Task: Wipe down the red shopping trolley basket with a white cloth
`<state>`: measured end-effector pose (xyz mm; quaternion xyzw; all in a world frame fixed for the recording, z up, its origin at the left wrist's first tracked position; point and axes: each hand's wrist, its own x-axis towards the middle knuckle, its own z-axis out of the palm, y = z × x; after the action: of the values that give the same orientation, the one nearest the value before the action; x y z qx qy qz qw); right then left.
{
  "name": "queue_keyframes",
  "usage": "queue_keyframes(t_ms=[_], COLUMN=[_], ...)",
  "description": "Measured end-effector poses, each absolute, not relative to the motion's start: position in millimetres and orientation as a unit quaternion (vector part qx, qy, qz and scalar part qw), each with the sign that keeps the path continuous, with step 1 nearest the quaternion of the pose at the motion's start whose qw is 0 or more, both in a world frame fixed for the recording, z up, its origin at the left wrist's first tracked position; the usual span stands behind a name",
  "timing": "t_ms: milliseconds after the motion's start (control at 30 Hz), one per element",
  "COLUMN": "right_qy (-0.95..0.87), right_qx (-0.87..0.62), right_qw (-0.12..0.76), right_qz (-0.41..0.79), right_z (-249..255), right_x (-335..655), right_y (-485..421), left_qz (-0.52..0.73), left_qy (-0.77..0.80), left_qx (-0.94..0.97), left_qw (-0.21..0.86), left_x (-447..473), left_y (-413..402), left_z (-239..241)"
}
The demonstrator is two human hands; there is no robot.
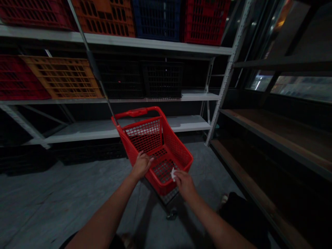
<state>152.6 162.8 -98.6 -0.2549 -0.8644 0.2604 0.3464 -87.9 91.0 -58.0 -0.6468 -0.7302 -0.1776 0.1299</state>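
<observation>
A small red plastic shopping cart (pixel 178 152) stands on the grey floor in front of me, its red handle at the far end. My left hand (pixel 141 165) rests on the cart's near left rim, fingers curled over the edge. My right hand (pixel 183 182) sits at the near right rim and pinches a small white cloth or tissue (pixel 173 174) against the cart's edge. The basket looks empty through its mesh.
White metal shelving (pixel 135 126) runs along the back with red, orange (pixel 64 76), blue and black crates (pixel 162 79) on its upper levels. Dark wooden shelves (pixel 275 138) line the right side. A thin pole (pixel 100 77) leans behind the cart. Grey floor lies to the left.
</observation>
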Motion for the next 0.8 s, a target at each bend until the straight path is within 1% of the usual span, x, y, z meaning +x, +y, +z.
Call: queue_keyframes(t_ms=[100,167,233,367,467,567,600,667,800], right_qy=[-0.891,-0.905,-0.913,-0.900,-0.894,-0.891,-0.893,-0.896,-0.897], right_qx=[-0.178,-0.153,-0.168,-0.250,-0.266,-0.272,-0.271,-0.267,-0.270], right_qw=[0.320,0.302,0.291,0.298,0.312,0.318,0.316,0.308,0.296], right_qz=[0.268,0.258,0.233,0.196,0.182,0.174,0.174,0.177,0.185], right_z=[-102,-100,-95,-87,-89,-94,-95,-93,-87], right_x=[144,146,155,171,172,167,166,165,164], right_y=[136,148,179,240,249,239,235,229,218], left_qz=[-0.156,-0.142,-0.135,-0.129,-0.136,-0.140,-0.136,-0.102,-0.069], left_qy=[-0.730,-0.729,-0.729,-0.736,-0.768,-0.785,-0.783,-0.825,-0.845], left_qx=[-0.654,-0.658,-0.660,-0.653,-0.604,-0.578,-0.586,-0.551,-0.529], left_qw=[0.126,0.124,0.122,0.127,0.163,0.175,0.159,0.072,0.038], left_x=[-95,-101,-107,-111,-88,-35,-15,22,55], left_y=[87,84,81,77,77,80,82,84,85], left_z=[-56,-55,-53,-43,-37,-44,-49,-62,-79])
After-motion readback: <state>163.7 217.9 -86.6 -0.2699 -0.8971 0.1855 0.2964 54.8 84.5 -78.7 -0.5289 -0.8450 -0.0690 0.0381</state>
